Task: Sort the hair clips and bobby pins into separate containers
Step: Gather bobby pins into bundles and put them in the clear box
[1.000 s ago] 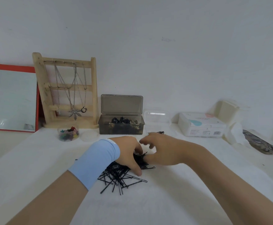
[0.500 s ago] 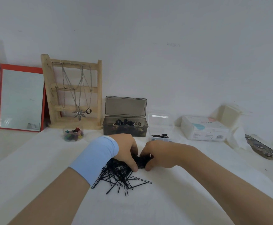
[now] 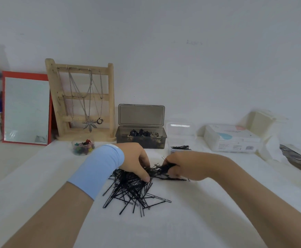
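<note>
Just before small clear plastic tub, right hand grips bunch of thin black bobby pins, left hand curled into pile, prob. batching for tub.

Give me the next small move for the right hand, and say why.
Probably lift the right hand and carry its bunch of bobby pins to the small clear tub just behind it. The hand grips the bunch at the edge of the pile, that tub holds black pins, and the grey box beside it seems to hold clips.
</note>
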{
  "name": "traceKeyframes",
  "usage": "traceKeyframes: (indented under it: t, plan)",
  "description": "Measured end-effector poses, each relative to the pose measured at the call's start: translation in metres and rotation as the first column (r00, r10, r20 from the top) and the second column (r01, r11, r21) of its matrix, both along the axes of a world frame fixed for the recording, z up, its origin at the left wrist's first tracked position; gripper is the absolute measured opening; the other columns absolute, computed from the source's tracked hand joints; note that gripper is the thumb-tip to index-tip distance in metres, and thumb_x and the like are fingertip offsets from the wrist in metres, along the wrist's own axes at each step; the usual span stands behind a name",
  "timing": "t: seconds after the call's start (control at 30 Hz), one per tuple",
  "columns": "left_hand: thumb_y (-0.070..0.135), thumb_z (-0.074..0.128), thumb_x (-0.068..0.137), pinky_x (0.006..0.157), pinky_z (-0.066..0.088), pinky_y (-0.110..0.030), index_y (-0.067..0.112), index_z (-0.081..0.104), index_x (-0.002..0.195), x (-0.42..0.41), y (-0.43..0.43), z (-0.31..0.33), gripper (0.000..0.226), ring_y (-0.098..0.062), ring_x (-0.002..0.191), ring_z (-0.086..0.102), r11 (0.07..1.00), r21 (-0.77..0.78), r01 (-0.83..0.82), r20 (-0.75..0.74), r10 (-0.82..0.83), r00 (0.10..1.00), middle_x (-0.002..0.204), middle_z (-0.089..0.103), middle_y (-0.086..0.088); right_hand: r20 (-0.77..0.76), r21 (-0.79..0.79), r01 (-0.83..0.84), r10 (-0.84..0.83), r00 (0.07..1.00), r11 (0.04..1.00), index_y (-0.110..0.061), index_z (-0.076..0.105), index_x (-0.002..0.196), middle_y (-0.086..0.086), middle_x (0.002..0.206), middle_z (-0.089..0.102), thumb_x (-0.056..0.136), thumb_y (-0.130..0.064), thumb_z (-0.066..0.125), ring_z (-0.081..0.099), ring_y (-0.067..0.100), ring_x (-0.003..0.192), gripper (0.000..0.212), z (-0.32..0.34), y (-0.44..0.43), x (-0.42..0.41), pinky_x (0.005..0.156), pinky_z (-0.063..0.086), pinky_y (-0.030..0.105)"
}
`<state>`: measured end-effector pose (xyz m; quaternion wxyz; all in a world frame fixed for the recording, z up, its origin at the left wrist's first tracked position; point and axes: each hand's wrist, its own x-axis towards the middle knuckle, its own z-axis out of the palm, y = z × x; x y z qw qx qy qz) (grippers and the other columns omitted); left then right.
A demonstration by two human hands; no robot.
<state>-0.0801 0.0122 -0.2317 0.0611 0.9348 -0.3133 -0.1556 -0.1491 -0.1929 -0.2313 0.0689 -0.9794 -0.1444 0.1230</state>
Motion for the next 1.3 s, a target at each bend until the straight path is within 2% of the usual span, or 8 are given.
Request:
traceKeyframes:
  t: [0.2,0.3,0.43,0.53,0.77,1.07,1.2,1.3]
  plan:
    - [0.059,0.073,0.076,0.094,0.047,-0.027,0.038,0.062,0.122,-0.003,-0.005,-0.004,0.052,-0.004,0.105,0.060,0.998,-0.055,0.014,0.024,-0.013,1.000,0.114,0.064,0.020,-0.127,0.054,0.072,-0.064,0.990,0.996,-0.020,0.064,0.097,-0.012,0.065,0.062,0.098,-0.024,0.048,0.055,0.004,0.057,0.017,0.012,-0.022,-0.001,0.049,0.042,0.013]
    - [0.064,0.068,0.077,0.087,0.046,-0.024,0.038,0.063,0.115,-0.006,-0.012,-0.004,0.046,0.001,0.099,0.060,0.976,-0.217,0.017,0.017,-0.014,1.000,0.105,0.065,0.023,-0.103,0.239,0.091,-0.068,0.992,0.967,-0.023,0.064,0.097,-0.013,0.077,0.067,0.099,-0.020,0.048,0.056,0.003,0.059,0.017,0.014,-0.025,0.001,0.054,0.043,0.017]
    - [0.040,0.063,0.092,0.076,0.051,-0.027,0.028,0.066,0.093,-0.008,-0.016,-0.001,0.012,-0.001,0.074,0.066,0.910,-0.414,0.008,0.014,-0.003,1.000,0.080,0.073,0.019,-0.104,0.395,0.092,-0.055,0.993,0.914,-0.021,0.058,0.082,-0.013,0.059,0.056,0.096,-0.017,0.048,0.049,0.009,0.057,0.017,0.013,-0.023,0.001,0.053,0.038,0.020]
    - [0.031,0.062,0.094,0.073,0.053,-0.029,0.029,0.066,0.091,-0.008,-0.015,0.001,0.006,-0.001,0.065,0.064,0.870,-0.493,0.003,0.013,0.004,1.000,0.078,0.073,0.016,-0.189,0.481,0.083,0.011,0.982,0.873,-0.020,0.062,0.098,-0.003,0.072,0.052,0.098,-0.013,0.046,0.049,0.014,0.062,0.018,0.009,-0.018,0.000,0.059,0.041,0.021]
    - [0.016,0.063,0.081,0.062,0.057,-0.031,0.017,0.055,0.115,-0.010,-0.020,0.002,0.035,-0.022,0.076,0.072,0.631,-0.736,-0.245,-0.370,-0.072,0.926,0.102,0.066,-0.008,-0.251,0.625,0.144,0.024,0.968,0.767,-0.012,0.061,0.101,0.000,0.076,0.049,0.102,-0.010,0.042,0.048,0.015,0.061,0.019,0.005,-0.013,0.001,0.065,0.046,0.028]
    - [0.009,0.081,0.077,0.056,0.055,-0.024,0.021,0.068,0.100,-0.014,-0.026,0.007,0.029,-0.013,0.057,0.066,0.417,-0.902,-0.114,-0.113,0.027,0.993,0.073,0.073,-0.001,-0.325,0.808,0.202,0.133,0.936,0.553,-0.007,0.059,0.109,0.002,0.079,0.045,0.105,-0.007,0.041,0.046,0.018,0.067,0.018,0.005,-0.012,0.000,0.076,0.051,0.035]
    - [0.050,0.074,0.075,0.074,0.050,-0.014,0.042,0.065,0.109,-0.016,-0.027,0.008,0.036,0.006,0.082,0.062,0.519,-0.854,0.024,0.124,0.159,0.979,0.097,0.065,0.023,-0.369,0.886,0.297,0.151,0.917,0.357,-0.009,0.055,0.101,0.003,0.077,0.045,0.105,-0.008,0.041,0.043,0.017,0.063,0.015,0.005,-0.015,0.003,0.066,0.045,0.032]
    - [0.041,0.078,0.074,0.091,0.053,-0.022,0.044,0.057,0.129,-0.017,-0.027,0.009,0.058,0.007,0.107,0.061,0.509,-0.861,0.004,0.009,0.006,1.000,0.124,0.061,0.017,-0.348,0.929,0.307,0.208,0.914,0.206,-0.009,0.058,0.096,0.003,0.077,0.046,0.104,-0.011,0.043,0.041,0.018,0.064,0.017,0.005,-0.017,0.006,0.066,0.043,0.033]
